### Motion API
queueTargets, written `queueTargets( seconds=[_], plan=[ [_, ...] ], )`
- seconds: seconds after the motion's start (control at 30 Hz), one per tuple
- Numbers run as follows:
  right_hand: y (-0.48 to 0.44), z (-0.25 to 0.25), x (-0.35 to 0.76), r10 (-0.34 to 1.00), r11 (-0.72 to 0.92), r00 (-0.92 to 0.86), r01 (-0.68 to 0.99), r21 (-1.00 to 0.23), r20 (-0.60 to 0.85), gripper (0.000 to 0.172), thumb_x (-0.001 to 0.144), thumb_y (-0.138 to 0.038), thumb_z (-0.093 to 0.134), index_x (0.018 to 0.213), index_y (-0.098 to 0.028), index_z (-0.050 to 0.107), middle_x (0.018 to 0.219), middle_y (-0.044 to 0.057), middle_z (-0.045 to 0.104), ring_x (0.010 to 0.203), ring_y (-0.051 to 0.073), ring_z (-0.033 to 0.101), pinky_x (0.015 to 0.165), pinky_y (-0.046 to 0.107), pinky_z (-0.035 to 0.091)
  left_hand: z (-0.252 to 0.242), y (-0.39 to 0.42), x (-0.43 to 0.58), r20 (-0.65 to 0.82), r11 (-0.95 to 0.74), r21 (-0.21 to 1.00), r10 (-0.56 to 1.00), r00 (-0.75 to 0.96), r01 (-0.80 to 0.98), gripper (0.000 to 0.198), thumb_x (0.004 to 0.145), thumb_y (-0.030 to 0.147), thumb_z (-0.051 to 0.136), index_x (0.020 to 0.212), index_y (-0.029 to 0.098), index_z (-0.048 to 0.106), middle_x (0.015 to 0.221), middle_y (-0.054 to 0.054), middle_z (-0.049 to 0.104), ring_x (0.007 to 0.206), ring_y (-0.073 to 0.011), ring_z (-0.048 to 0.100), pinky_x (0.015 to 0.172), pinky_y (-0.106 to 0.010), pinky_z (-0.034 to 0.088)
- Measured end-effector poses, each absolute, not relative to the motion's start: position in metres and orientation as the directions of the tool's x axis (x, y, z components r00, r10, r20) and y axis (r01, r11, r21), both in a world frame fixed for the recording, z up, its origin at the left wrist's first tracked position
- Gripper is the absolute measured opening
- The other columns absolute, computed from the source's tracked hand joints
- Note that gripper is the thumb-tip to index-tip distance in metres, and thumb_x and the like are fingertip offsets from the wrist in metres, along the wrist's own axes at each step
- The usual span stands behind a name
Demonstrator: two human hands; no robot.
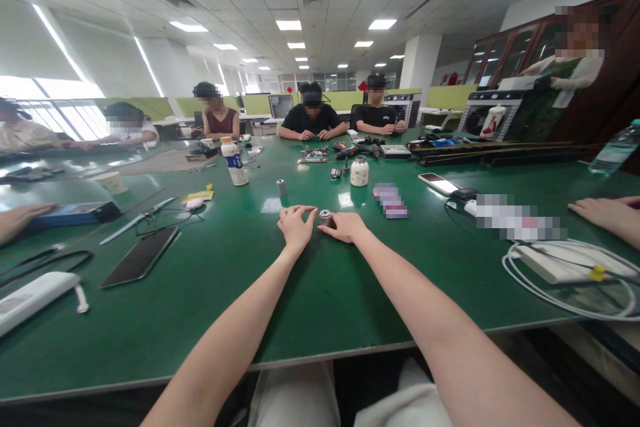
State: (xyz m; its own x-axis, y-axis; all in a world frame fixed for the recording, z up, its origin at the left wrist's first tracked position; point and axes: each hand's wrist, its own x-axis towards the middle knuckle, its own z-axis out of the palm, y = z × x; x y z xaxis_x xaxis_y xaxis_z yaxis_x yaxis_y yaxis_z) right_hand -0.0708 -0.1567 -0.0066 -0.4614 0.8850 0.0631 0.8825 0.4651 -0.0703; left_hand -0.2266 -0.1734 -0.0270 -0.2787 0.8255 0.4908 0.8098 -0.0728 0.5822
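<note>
A small grey metal cylinder stands upright on the green table, between my two hands. My right hand is closed on its right side, thumb and fingers against it. To its left, my left hand curves with thumb and fingers apart and nothing between them, its fingertips close to the cylinder but not on it. A second small metal cylinder stands farther back, beyond my left hand.
A white-and-blue bottle and a white jar stand beyond my hands. A dark tablet lies left; a phone and coiled white cable lie right. Other people's hands rest at both sides; several people sit across.
</note>
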Motion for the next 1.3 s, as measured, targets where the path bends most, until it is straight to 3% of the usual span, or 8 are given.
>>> queueTargets(
  seconds=[0.1,0.2,0.5,0.63,0.83,1.07,1.2,1.3],
  plan=[
    [-0.157,-0.005,-0.071,0.888,0.460,-0.458,0.886,-0.059,0.045,0.067,0.096,-0.071,0.029,0.117,-0.017,0.064,0.119,0.015,0.070,0.109,0.030,0.067,0.090,0.038,0.051,-0.025,-0.175,-0.220,0.605,-0.228,0.553,0.771,-0.198,0.801,0.018,0.091,0.038,0.064,0.100,0.031,0.078,0.112,-0.006,0.071,0.117,-0.0286,0.051,0.099,-0.044,0.039],
    [-0.157,-0.004,-0.071,0.889,0.457,-0.456,0.888,-0.054,0.035,0.065,0.097,-0.069,0.032,0.119,-0.017,0.063,0.120,0.015,0.070,0.110,0.030,0.067,0.091,0.038,0.051,-0.026,-0.176,-0.216,0.622,-0.298,0.537,0.772,-0.132,0.789,0.017,0.091,0.036,0.064,0.099,0.030,0.078,0.109,-0.005,0.071,0.114,-0.0271,0.052,0.098,-0.042,0.039],
    [-0.158,-0.003,-0.071,0.893,0.449,-0.449,0.892,-0.051,0.029,0.064,0.097,-0.069,0.032,0.120,-0.017,0.063,0.121,0.015,0.070,0.112,0.030,0.067,0.092,0.038,0.050,-0.021,-0.179,-0.215,0.509,-0.271,0.586,0.856,-0.087,0.764,0.023,0.094,0.033,0.055,0.101,0.030,0.077,0.114,-0.003,0.071,0.119,-0.0241,0.051,0.104,-0.039,0.038],
    [-0.159,-0.001,-0.072,0.901,0.433,-0.433,0.900,-0.055,0.013,0.065,0.096,-0.070,0.033,0.121,-0.018,0.063,0.123,0.016,0.069,0.113,0.029,0.066,0.094,0.037,0.050,-0.017,-0.180,-0.216,0.497,-0.212,0.627,0.850,-0.175,0.750,0.026,0.096,0.033,0.050,0.102,0.027,0.074,0.114,-0.004,0.070,0.119,-0.0250,0.051,0.105,-0.041,0.039],
    [-0.158,-0.002,-0.072,0.893,0.450,-0.449,0.891,-0.060,0.026,0.065,0.097,-0.068,0.031,0.121,-0.017,0.063,0.122,0.016,0.069,0.112,0.030,0.066,0.092,0.037,0.050,-0.024,-0.176,-0.217,0.493,-0.238,0.617,0.860,-0.132,0.750,0.025,0.094,0.033,0.056,0.108,0.033,0.076,0.125,-0.003,0.066,0.125,-0.0247,0.048,0.107,-0.041,0.039],
    [-0.157,-0.005,-0.070,0.886,0.463,-0.460,0.883,-0.079,0.047,0.065,0.097,-0.069,0.031,0.119,-0.017,0.063,0.118,0.015,0.071,0.108,0.029,0.068,0.091,0.037,0.051,-0.018,-0.176,-0.214,0.538,-0.246,0.605,0.827,-0.162,0.757,0.019,0.091,0.035,0.062,0.097,0.028,0.078,0.111,-0.005,0.071,0.117,-0.0246,0.053,0.103,-0.040,0.041],
    [-0.157,-0.005,-0.070,0.885,0.466,-0.463,0.880,-0.087,0.055,0.064,0.096,-0.070,0.033,0.117,-0.018,0.064,0.117,0.014,0.071,0.108,0.029,0.068,0.090,0.036,0.050,-0.018,-0.175,-0.219,0.534,-0.134,0.610,0.798,-0.280,0.781,0.023,0.092,0.040,0.060,0.099,0.030,0.078,0.110,-0.007,0.071,0.118,-0.0278,0.052,0.102,-0.043,0.041],
    [-0.156,-0.005,-0.069,0.883,0.469,-0.466,0.880,-0.080,0.054,0.063,0.096,-0.069,0.034,0.118,-0.018,0.064,0.118,0.013,0.071,0.109,0.029,0.067,0.090,0.036,0.051,-0.025,-0.174,-0.227,0.402,0.029,0.583,0.858,-0.319,0.812,0.023,0.088,0.045,0.064,0.096,0.031,0.079,0.117,-0.010,0.068,0.123,-0.0348,0.047,0.101,-0.050,0.040]
  ],
)
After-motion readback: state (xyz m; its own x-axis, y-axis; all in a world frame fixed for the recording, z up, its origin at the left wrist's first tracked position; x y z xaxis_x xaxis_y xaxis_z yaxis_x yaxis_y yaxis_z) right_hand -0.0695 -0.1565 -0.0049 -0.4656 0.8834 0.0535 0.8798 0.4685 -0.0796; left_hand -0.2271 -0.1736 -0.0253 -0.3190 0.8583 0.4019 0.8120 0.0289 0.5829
